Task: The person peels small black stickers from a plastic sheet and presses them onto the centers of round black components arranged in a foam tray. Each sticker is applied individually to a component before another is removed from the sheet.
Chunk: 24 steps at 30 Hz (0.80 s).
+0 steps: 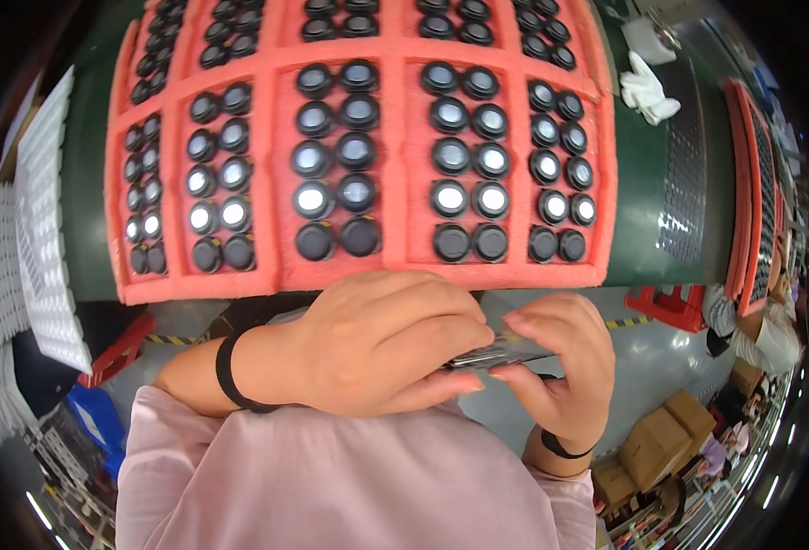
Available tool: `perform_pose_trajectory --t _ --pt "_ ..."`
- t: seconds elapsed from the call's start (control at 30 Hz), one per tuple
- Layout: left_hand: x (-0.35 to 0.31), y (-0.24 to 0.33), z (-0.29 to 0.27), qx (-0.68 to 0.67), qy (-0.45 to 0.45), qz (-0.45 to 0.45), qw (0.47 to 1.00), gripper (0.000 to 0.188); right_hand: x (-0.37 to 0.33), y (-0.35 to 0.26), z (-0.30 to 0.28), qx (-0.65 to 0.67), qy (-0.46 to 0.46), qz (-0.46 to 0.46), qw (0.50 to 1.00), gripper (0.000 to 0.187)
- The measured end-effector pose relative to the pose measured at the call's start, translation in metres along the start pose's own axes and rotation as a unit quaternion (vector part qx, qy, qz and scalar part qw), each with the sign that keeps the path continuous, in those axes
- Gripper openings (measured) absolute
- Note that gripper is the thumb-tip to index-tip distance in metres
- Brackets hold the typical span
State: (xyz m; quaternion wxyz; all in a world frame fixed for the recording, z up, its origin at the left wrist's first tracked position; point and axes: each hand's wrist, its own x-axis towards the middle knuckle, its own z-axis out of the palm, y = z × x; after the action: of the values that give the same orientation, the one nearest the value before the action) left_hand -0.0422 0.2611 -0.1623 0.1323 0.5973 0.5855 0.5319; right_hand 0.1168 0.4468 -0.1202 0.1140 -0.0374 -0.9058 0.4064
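Close to my body, in front of the tray's near edge, both hands hold a small thin dark piece [479, 357] with a shiny, partly see-through surface. My left hand [358, 344] is closed on its left end, the back of the hand up and the fingers hiding much of it. My right hand [565, 362] pinches its right end between thumb and fingers. What kind of piece it is cannot be made out. Just beyond lies a pink foam tray [358, 278], its compartments holding round black caps [359, 236] in paired columns, many with bright reflections on top.
The tray lies on a green table [665, 252]. A white glove [647, 90] is at the far right, near a black perforated sheet [682, 174]. White ridged trays [51, 220] stand at the left. Another person's arm [754, 325], more pink trays [742, 202] and cardboard boxes [654, 447] are at the right.
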Motion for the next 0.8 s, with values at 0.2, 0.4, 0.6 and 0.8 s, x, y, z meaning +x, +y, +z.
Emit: perform_pose_trajectory --t 0.2,0.4,0.6,0.8 --pt "-0.039 0.013 -0.035 0.024 0.067 -0.04 0.997 0.044 0.036 -0.024 0.035 -0.019 -0.023 -0.075 0.997 0.041" --pt "-0.076 0.025 -0.064 0.086 0.12 -0.095 0.984 0.042 0.068 -0.048 0.074 0.026 -0.087 -0.107 0.99 0.04" --pt "-0.114 0.028 -0.088 0.146 0.172 -0.125 0.966 0.043 0.106 -0.07 0.096 0.075 -0.125 -0.135 0.98 0.034" --pt "-0.126 0.025 -0.102 0.155 0.2 -0.108 0.961 0.045 0.134 -0.09 0.098 0.103 -0.18 -0.128 0.97 0.028"
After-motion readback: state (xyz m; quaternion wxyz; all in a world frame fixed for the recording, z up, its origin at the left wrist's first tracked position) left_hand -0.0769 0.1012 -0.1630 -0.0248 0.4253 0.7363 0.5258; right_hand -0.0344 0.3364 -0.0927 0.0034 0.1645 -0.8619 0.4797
